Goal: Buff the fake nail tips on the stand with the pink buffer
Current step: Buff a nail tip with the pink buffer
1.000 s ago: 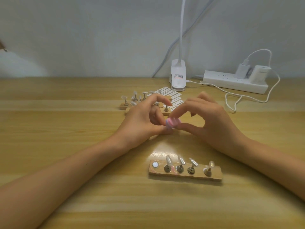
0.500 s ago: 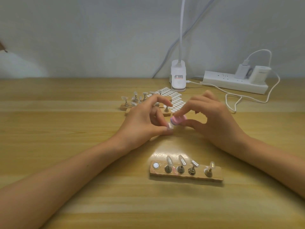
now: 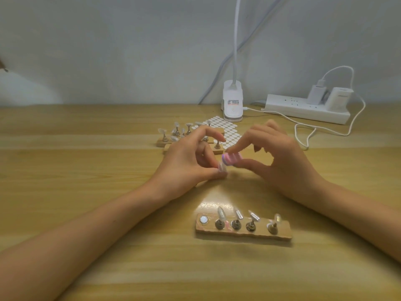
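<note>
My right hand (image 3: pixel 280 157) pinches the pink buffer (image 3: pixel 232 159) between thumb and forefinger; the buffer is blurred. Its left end touches a pale fake nail tip (image 3: pixel 286 166) (image 3: pixel 221 166) that my left hand (image 3: pixel 186 164) pinches between thumb and fingers, just above the table. In front of both hands lies a wooden stand (image 3: pixel 243 232) with several nail tips on metal pegs. The leftmost spot on the stand (image 3: pixel 203 219) shows only a bare round magnet.
Two more wooden stands with clear tips (image 3: pixel 173 137) sit behind my left hand, beside a sheet of white adhesive tabs (image 3: pixel 230 131). A white clip lamp base (image 3: pixel 232 103), a power strip (image 3: pixel 303 109) and a looping white cable (image 3: pixel 308 131) line the back of the table.
The buffer has slid back and forth over the held nail tip, from low at the tip, to up-right, to against it again. My left hand has stayed nearly still.
</note>
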